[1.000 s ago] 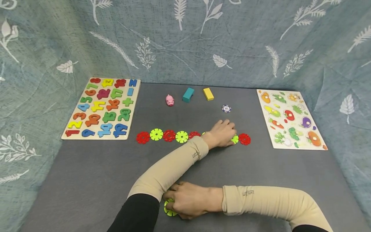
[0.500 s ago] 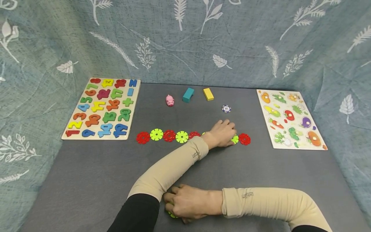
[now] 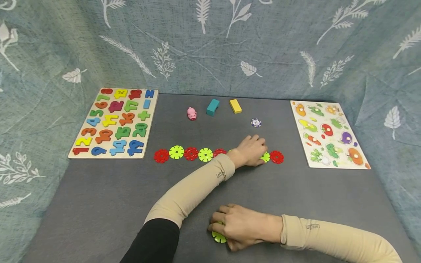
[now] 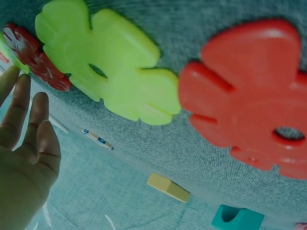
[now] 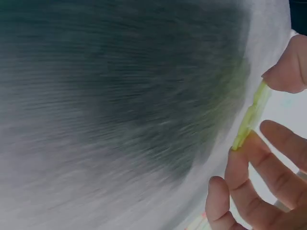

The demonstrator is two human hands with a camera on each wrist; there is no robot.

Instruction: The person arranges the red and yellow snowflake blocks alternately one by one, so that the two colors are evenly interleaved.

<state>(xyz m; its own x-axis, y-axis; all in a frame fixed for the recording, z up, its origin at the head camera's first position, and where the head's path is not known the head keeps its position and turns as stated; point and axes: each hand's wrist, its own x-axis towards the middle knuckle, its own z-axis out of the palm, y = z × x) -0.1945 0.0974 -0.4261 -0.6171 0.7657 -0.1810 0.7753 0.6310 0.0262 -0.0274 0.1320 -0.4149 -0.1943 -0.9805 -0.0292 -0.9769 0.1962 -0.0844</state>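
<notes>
A row of flower-shaped plastic discs, red (image 3: 190, 153) and yellow-green (image 3: 205, 155) by turns, crosses the middle of the table. My left hand (image 3: 249, 150) lies over its right part and hides some discs; in the left wrist view its fingers (image 4: 37, 115) are stretched out, tips at a yellow-green disc near the row's far end. Beyond them a red disc (image 3: 276, 157) closes the row. Nearer the front, my right hand (image 3: 243, 225) pinches another yellow-green flower disc (image 3: 219, 237). The right wrist view shows that disc edge-on between thumb and fingertips (image 5: 238, 160).
A number puzzle board (image 3: 146, 140) lies at the left, a vegetable puzzle board (image 3: 304, 137) at the right. Toward the back stand a pink toy pig (image 3: 192, 113), a teal block (image 3: 212, 107), a yellow block (image 3: 235, 106) and a poker chip (image 3: 256, 122).
My right hand has taken the yellow-green disc between its fingers and moved right with it, away from beside the left forearm. The left hand stays at the row.
</notes>
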